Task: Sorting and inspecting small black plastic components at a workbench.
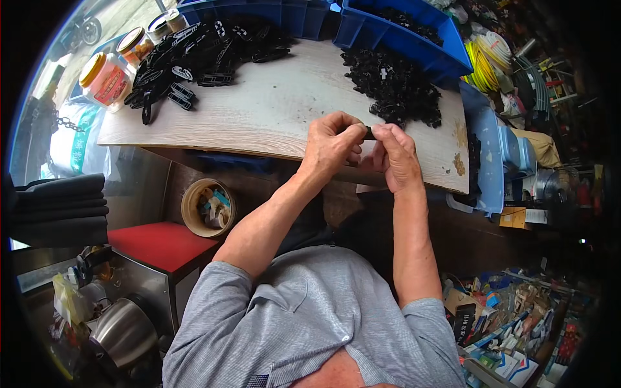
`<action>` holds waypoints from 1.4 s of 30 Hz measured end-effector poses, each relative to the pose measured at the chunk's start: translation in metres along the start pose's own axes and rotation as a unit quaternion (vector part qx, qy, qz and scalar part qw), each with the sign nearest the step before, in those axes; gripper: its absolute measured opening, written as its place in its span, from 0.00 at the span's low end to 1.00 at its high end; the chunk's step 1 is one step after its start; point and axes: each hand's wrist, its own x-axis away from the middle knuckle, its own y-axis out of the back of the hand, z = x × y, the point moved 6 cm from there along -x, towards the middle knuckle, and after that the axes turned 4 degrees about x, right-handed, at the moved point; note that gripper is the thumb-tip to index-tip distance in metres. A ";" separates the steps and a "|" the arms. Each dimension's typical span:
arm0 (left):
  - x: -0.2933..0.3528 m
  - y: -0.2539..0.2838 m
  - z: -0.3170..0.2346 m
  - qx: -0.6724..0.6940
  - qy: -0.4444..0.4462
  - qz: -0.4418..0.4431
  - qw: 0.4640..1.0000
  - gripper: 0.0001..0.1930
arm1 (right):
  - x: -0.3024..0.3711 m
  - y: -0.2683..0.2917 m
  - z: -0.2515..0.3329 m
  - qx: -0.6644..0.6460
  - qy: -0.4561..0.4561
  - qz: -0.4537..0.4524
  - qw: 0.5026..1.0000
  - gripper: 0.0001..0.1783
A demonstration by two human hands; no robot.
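My left hand point(330, 145) and my right hand point(399, 155) meet over the front edge of the pale wooden table point(272, 97). Between their thumbs and fingertips they pinch a small black part point(370, 132), mostly covered by the fingers, so its exact kind cannot be made out. Just beyond my right hand lies a heap of small black plastic pieces point(401, 90). At the far left of the tabletop is another heap, of longer black oval pieces point(217, 55), a few with pale edges.
Blue bins point(362, 31) line the table's back edge. Lidded jars point(103, 81) stand at its left. Below are a round waste bucket point(186, 207) and a red-topped cabinet point(152, 246). A blue tub point(493, 171) sits to the right, near coiled yellow hose point(479, 68) and cluttered goods.
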 end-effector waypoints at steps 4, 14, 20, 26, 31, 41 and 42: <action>0.001 0.003 0.001 0.020 0.005 0.005 1.000 0.06 | 0.004 -0.010 0.003 0.032 0.004 0.016 0.999 0.13; -0.017 -0.009 -0.022 -0.285 -0.260 -0.012 0.923 0.09 | 0.012 0.029 -0.004 -0.065 0.030 -0.069 0.995 0.15; -0.050 -0.037 -0.018 -0.579 -0.380 0.009 0.721 0.07 | 0.013 0.133 0.008 -0.157 0.006 -0.268 0.950 0.21; -0.056 -0.043 -0.009 -0.602 -0.405 0.047 0.686 0.04 | 0.026 0.187 0.016 -0.140 0.023 -0.387 0.911 0.30; -0.030 -0.028 -0.025 -0.481 -0.481 -0.007 0.733 0.07 | 0.013 0.132 0.000 -0.102 -0.001 -0.250 0.963 0.20; 0.011 -0.012 -0.033 -0.386 -0.510 -0.013 0.768 0.13 | 0.002 0.022 0.002 -0.081 0.037 -0.022 0.996 0.17; 0.012 -0.014 -0.028 -0.380 -0.501 0.006 0.777 0.13 | -0.001 0.021 0.001 -0.068 0.043 0.003 0.997 0.19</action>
